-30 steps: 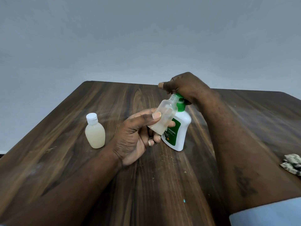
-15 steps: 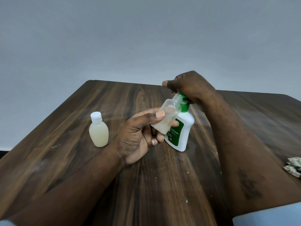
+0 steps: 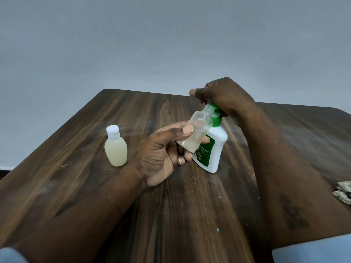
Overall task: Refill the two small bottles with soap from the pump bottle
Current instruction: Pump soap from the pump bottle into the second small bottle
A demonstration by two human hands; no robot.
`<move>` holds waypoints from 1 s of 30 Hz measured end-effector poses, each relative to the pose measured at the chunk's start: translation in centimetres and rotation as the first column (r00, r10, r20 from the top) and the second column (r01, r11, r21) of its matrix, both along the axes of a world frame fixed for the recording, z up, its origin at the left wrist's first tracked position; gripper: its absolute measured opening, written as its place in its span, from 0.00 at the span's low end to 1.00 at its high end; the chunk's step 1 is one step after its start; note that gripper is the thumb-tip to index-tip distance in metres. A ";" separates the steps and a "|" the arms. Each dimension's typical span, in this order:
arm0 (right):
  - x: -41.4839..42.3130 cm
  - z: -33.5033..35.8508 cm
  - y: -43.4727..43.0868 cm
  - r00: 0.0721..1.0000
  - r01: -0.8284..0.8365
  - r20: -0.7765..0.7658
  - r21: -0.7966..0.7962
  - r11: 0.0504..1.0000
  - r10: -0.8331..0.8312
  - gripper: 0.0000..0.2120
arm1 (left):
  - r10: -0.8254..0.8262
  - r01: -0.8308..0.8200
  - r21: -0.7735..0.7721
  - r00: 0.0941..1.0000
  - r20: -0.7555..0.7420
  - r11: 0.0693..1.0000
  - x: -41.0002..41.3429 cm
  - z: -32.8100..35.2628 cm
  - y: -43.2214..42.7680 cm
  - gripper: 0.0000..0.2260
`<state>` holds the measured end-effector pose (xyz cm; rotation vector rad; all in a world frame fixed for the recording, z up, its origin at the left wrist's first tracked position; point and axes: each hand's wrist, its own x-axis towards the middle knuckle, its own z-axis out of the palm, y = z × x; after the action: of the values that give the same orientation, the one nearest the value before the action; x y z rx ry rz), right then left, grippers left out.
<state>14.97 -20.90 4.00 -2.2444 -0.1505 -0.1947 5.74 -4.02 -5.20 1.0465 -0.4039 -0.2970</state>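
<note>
The wooden table point(image 3: 190, 215) bears a pump bottle point(image 3: 218, 147) (green label reads "ORIGINAL").

The left forearm runs in from the lower left, and the left hand point(image 3: 161, 154) is turned palm-up. Its thumb lies flat across the near side of a tilted, uncapped small bottle point(image 3: 197, 130), with the fingers curled round the far side and under its base. The right forearm, bare below a pale blue sleeve point(image 3: 313, 249), reaches forward from the lower right with the wrist bent down. The right hand point(image 3: 222, 95) sits back-up on top of the pump bottle point(image 3: 212, 154), fingers curled over the pump head and one fingertip sticking out to the left.
</note>
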 end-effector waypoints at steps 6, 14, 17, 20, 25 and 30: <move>0.2 -0.4 -0.2 0.999 -0.019 -0.042 -0.013 1.000 0.018 0.19 | 0.025 -0.025 -0.001 1.000 -0.003 1.000 0.0 -0.3 -0.1 0.13; 0.4 -0.1 -0.5 1.000 0.004 0.000 0.021 1.000 -0.004 0.18 | 0.021 -0.021 -0.028 1.000 -0.018 0.999 0.3 -0.3 -0.1 0.13; 0.4 -0.2 -0.4 1.000 -0.003 -0.014 0.042 0.999 0.003 0.17 | 0.020 -0.021 -0.037 1.000 -0.020 0.999 0.3 -0.3 0.0 0.13; 0.5 -0.5 -0.4 0.999 -0.011 -0.035 0.056 0.998 0.013 0.16 | 0.016 -0.016 -0.031 1.000 -0.016 0.999 0.4 -0.4 0.1 0.14; 0.6 -0.8 -0.5 0.997 -0.019 -0.078 0.103 0.994 0.027 0.16 | 0.013 -0.013 -0.020 1.000 -0.016 1.000 0.4 -0.4 0.2 0.13; 0.4 -0.5 -0.6 0.998 -0.029 -0.045 0.091 0.995 0.033 0.17 | 0.009 -0.010 -0.018 1.000 -0.011 1.000 0.4 -0.3 0.1 0.13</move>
<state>15.39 -21.51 3.52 -2.1532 -0.1484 -0.1303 6.13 -3.93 -5.50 1.0287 -0.3911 -0.2900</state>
